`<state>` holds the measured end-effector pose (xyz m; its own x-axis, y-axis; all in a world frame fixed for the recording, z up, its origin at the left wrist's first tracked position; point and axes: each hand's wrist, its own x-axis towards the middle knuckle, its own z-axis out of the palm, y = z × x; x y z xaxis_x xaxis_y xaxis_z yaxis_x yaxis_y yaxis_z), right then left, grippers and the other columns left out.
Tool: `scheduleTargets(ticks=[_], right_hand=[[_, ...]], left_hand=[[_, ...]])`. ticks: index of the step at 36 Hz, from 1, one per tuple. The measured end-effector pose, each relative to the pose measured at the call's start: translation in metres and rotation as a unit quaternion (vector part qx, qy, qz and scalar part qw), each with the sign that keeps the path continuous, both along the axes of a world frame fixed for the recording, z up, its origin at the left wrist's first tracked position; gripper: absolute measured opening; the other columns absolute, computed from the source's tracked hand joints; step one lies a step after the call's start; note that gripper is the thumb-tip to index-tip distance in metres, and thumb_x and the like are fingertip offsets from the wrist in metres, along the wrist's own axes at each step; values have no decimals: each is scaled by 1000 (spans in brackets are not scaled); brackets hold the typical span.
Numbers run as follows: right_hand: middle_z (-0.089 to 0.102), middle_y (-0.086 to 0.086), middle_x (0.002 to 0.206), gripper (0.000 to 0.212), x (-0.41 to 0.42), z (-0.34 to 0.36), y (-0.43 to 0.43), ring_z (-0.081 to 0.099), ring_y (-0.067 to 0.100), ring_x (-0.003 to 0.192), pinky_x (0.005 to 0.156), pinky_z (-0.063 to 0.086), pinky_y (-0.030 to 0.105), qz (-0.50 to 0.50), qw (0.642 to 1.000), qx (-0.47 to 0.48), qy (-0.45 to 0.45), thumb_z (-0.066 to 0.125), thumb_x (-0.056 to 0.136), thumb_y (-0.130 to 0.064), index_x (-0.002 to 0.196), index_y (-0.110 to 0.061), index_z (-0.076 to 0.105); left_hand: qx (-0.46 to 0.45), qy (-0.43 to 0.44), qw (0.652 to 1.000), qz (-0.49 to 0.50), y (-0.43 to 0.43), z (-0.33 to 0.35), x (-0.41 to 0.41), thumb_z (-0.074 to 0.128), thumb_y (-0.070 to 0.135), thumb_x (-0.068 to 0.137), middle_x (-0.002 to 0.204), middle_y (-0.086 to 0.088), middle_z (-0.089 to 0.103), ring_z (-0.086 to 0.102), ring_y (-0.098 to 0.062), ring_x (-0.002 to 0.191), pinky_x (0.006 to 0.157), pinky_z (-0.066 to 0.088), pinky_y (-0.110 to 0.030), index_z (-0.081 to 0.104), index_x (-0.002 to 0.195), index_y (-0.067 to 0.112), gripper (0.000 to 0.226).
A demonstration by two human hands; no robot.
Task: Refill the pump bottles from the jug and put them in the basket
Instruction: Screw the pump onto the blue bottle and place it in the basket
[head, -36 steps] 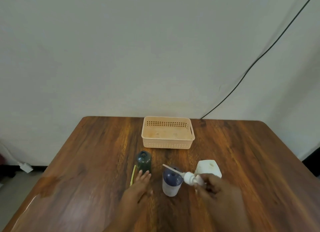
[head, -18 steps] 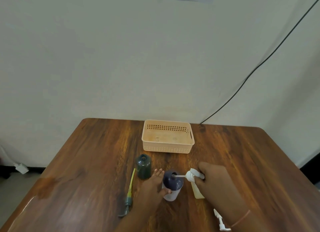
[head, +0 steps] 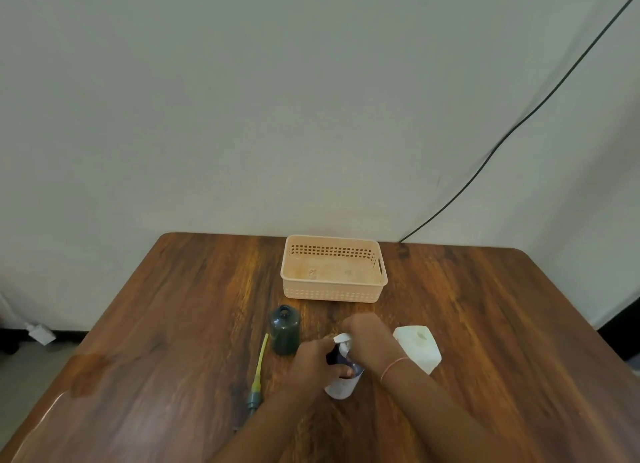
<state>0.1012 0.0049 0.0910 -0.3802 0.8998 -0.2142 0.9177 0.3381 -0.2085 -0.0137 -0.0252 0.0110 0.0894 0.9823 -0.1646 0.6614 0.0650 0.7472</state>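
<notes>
A purple-and-white pump bottle (head: pixel 343 384) stands upright near the table's front middle. My left hand (head: pixel 313 362) grips its body from the left. My right hand (head: pixel 369 336) is closed over the white pump head (head: pixel 343 339) on top of the bottle. A dark green bottle (head: pixel 284 329) stands open, without a pump, just left of my hands. Its yellow-tubed pump (head: pixel 258 376) lies flat on the table beside it. The white jug (head: pixel 420 346) stands to the right of my right wrist. The peach basket (head: pixel 332 291) sits behind, with no bottle in it.
The wooden table (head: pixel 485 324) stretches wide on both sides of the objects. A black cable (head: pixel 519 120) runs down the wall to the table's back right. A white plug (head: pixel 41 333) lies on the floor at the left.
My right hand brought the white pump over the purple bottle and its tube went down into the neck. My left hand shifted from beside the bottle to gripping it. The jug came into view.
</notes>
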Motion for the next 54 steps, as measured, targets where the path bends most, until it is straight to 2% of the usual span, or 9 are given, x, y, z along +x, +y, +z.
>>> scheduleTargets(ticks=[7, 15, 19, 25, 31, 37, 47, 52, 54], right_hand=[[41, -2, 50, 41, 7, -14, 10, 36, 9, 46, 42, 25, 19, -45, 998, 0, 50, 69, 67, -33, 47, -18, 37], [58, 4, 68, 17, 6, -19, 8, 49, 13, 59, 46, 27, 16, -42, 997, -33, 55, 69, 71, -24, 65, -11, 58], [44, -4, 56, 32, 8, -21, 3, 42, 8, 52, 46, 29, 16, -101, 990, -13, 99, 74, 65, -39, 69, -11, 58], [71, 9, 95, 22, 13, -22, 0, 56, 15, 76, 61, 41, 18, -79, 985, -54, 147, 72, 71, -20, 90, -10, 70], [66, 2, 81, 37, 21, -32, -6, 57, 9, 71, 57, 45, 15, -140, 971, -52, 189, 82, 59, -34, 87, -14, 68], [67, -3, 68, 17, 28, -41, -12, 60, 6, 58, 53, 49, 14, -184, 948, -23, 261, 80, 63, -26, 75, -18, 72], [70, 1, 93, 35, 28, -64, -22, 58, 5, 76, 57, 43, 6, -218, 920, -22, 325, 78, 70, -21, 103, -15, 70], [58, -11, 74, 31, 27, -70, -24, 57, 15, 81, 62, 37, 13, -236, 914, -10, 330, 80, 67, -27, 92, -13, 68], [59, -14, 82, 33, 29, -74, -25, 57, 14, 88, 66, 37, 8, -224, 911, -5, 346, 77, 72, -19, 102, -13, 67]], left_hand=[[11, -6, 1000, -27, 0, 2, -1, 72, 27, 78, 116, 2, 68, 62, -16, 107, 93, 50, -29, 59, 120, 18, 45], [19, -32, 999, 0, -4, 0, -3, 75, 30, 75, 112, 2, 70, 63, -12, 102, 85, 49, -21, 62, 119, 18, 48], [12, -41, 999, -16, -4, 3, -3, 73, 28, 77, 113, 1, 70, 63, -14, 105, 92, 51, -30, 60, 121, 17, 46], [21, -24, 999, -11, -6, 5, -1, 71, 32, 79, 117, 2, 68, 63, -15, 106, 92, 51, -27, 58, 124, 18, 49], [21, -20, 1000, -10, -8, 8, -2, 69, 31, 81, 120, 0, 67, 61, -14, 110, 94, 50, -27, 56, 126, 17, 49], [7, -33, 999, -15, -10, 13, -1, 71, 29, 78, 121, 2, 65, 60, -13, 111, 96, 50, -31, 54, 128, 17, 54], [-3, -39, 999, -9, -13, 15, -2, 71, 25, 77, 122, 6, 64, 58, -9, 113, 95, 47, -20, 52, 130, 21, 57], [-3, -40, 999, 8, -17, 12, -2, 69, 28, 78, 123, 11, 62, 56, -2, 112, 74, 35, 5, 50, 131, 26, 57], [-4, -44, 999, 19, -17, 10, -1, 68, 28, 81, 128, 11, 59, 52, -2, 116, 83, 34, 1, 46, 136, 24, 60]])
